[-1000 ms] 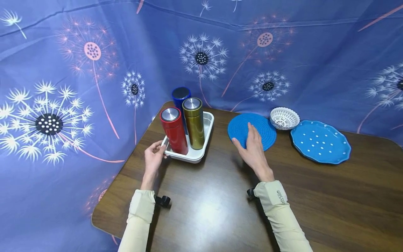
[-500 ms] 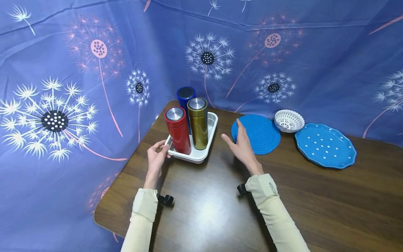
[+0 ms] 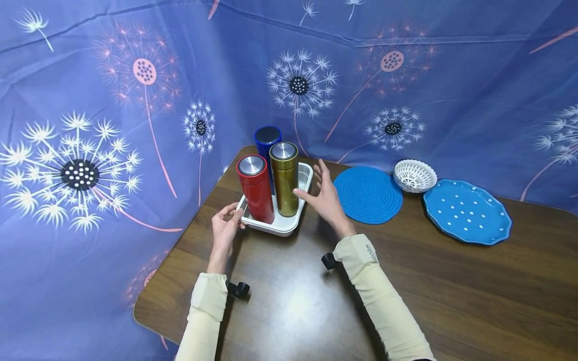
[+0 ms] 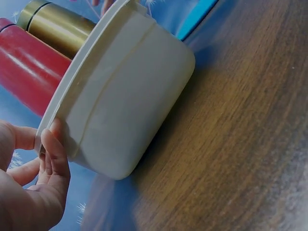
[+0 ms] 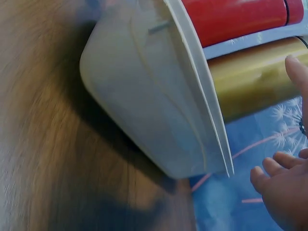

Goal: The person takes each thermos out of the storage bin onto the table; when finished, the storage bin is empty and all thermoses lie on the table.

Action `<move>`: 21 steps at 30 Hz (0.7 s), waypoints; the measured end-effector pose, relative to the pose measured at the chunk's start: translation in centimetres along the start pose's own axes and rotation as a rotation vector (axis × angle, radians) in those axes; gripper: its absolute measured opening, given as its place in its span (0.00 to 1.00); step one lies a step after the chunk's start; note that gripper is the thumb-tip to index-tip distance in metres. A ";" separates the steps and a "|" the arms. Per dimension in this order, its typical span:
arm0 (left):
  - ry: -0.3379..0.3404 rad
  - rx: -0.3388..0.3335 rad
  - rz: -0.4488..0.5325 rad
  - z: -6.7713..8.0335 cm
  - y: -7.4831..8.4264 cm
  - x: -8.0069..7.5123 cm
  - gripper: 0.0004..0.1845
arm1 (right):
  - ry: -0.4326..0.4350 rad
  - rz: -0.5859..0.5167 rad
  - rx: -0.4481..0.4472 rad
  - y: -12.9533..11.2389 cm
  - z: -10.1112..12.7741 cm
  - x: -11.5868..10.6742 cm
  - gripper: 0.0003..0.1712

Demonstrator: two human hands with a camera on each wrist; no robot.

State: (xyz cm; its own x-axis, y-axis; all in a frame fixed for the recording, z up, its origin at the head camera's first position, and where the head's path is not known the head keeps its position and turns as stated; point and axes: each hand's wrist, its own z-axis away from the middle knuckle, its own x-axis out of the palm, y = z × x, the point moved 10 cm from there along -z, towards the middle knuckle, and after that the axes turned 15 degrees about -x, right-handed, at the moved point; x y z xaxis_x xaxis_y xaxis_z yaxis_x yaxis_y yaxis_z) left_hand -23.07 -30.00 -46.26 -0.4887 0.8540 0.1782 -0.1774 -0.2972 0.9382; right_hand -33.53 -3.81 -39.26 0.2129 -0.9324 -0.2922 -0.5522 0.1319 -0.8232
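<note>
Left hand: the left hand [image 3: 224, 228] pinches the near left corner of the tray [image 3: 301, 199], thumb and fingers curled onto its rim; the left wrist view shows the fingertips [image 4: 54, 144] pressed against the lip of the white wall.
Right hand: the right hand [image 3: 322, 197] hangs just right of the tray, fingers spread apart and straight, thumb tip at or just short of the gold flask [image 3: 284, 178]; whether it touches cannot be told. It holds nothing.
Tray: a white rectangular tray near the far left corner of the table [image 3: 451, 281], flat on the wood.
Red flask: the red flask [image 3: 255, 188] stands upright in the near left part of the tray, with a silver lid.
Gold flask: upright just right of the red flask, close beside it, also with a silver lid.
Blue flask: the blue flask [image 3: 267, 143] stands upright behind the other two, at the far end of the tray, mostly hidden by them.
Mat: a round blue woven mat [image 3: 368, 194] lies flat on the table right of the tray, near the right hand but apart from it.
Basket: a small white openwork basket [image 3: 414, 175] sits at the far right edge of the mat.
Plate: a blue plate [image 3: 467, 210] with white dots lies right of the basket.
Backdrop: a blue cloth [image 3: 113, 100] printed with dandelion heads hangs behind and to the left of the table.
</note>
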 end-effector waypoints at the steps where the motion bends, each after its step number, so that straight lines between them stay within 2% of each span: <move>1: -0.006 -0.003 0.004 0.0 0.0 0.0 0.16 | -0.004 -0.020 -0.011 -0.2 -0.2 0.4 0.60; 9: -0.031 0.001 -0.030 1.6 1.3 0.8 0.17 | -0.029 -0.177 -0.079 -2.6 -1.3 2.2 0.61; 11: -0.030 -0.001 -0.030 1.7 1.3 0.9 0.17 | -0.033 -0.186 -0.085 -2.3 -1.4 2.6 0.62; 14: -0.027 -0.003 -0.027 1.7 1.2 0.9 0.17 | -0.041 -0.176 -0.078 -1.4 -1.6 3.1 0.63; 16: -0.025 -0.001 -0.022 1.7 1.2 1.0 0.17 | -0.051 -0.130 -0.071 -0.5 -1.7 3.5 0.63; 21: -0.023 0.007 -0.009 1.7 1.2 0.9 0.17 | -0.069 -0.035 -0.069 0.1 -2.0 4.1 0.58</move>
State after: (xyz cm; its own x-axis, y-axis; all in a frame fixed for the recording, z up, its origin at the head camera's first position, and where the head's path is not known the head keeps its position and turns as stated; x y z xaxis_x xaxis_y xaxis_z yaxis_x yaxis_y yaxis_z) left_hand -22.27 -28.83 -44.45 -0.4673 0.8664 0.1760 -0.1760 -0.2862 0.9419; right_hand -34.36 -8.34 -39.56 0.2863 -0.9104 -0.2988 -0.5974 0.0742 -0.7985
